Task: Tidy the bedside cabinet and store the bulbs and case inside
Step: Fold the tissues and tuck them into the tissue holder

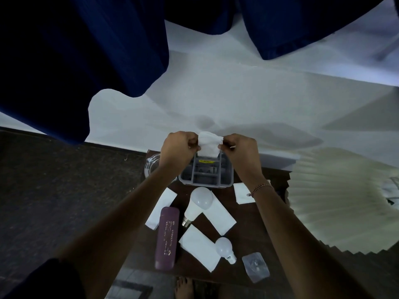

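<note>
Both hands hold one white tissue (208, 145) stretched between them above the back of the dark cabinet top (185, 192). My left hand (179, 148) pinches its left edge and my right hand (238, 151) its right edge. Below the tissue sits a grey compartment organiser box (206, 176). A large white bulb (197, 205) lies in the middle of the top. A small white bulb (225, 250) lies nearer me. A long maroon case (168, 237) lies to the left of the bulbs.
Several white tissues (199, 247) lie flat on the cabinet top. A small clear plastic box (255, 267) is at the front right, a glass jar (152, 165) at the back left. Dark blue curtains (75, 61) hang along the wall. A bare foot (183, 288) shows below.
</note>
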`<state>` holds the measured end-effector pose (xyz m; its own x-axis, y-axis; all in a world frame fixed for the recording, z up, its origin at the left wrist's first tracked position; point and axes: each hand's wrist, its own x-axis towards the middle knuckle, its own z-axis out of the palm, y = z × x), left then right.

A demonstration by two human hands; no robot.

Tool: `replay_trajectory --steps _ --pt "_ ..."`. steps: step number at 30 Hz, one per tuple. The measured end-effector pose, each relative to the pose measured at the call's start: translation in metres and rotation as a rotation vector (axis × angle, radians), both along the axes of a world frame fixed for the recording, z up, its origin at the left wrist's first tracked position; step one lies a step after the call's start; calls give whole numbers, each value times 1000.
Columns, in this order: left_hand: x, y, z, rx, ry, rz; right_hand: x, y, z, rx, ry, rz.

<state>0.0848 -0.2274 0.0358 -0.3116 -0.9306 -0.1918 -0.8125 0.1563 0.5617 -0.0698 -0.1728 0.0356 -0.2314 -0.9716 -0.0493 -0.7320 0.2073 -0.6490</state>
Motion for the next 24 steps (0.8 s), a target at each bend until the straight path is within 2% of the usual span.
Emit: replay_trajectory --steps 7,11,24 --pt "2 2 -10 4 -48 -13 2 2 -16 36 63 15" --pt "4 3 -14 28 -2 -7 4 4 -24 39 5 7" --pt "-1 1 -16 40 183 104 9 4 -31 9 56 -19"
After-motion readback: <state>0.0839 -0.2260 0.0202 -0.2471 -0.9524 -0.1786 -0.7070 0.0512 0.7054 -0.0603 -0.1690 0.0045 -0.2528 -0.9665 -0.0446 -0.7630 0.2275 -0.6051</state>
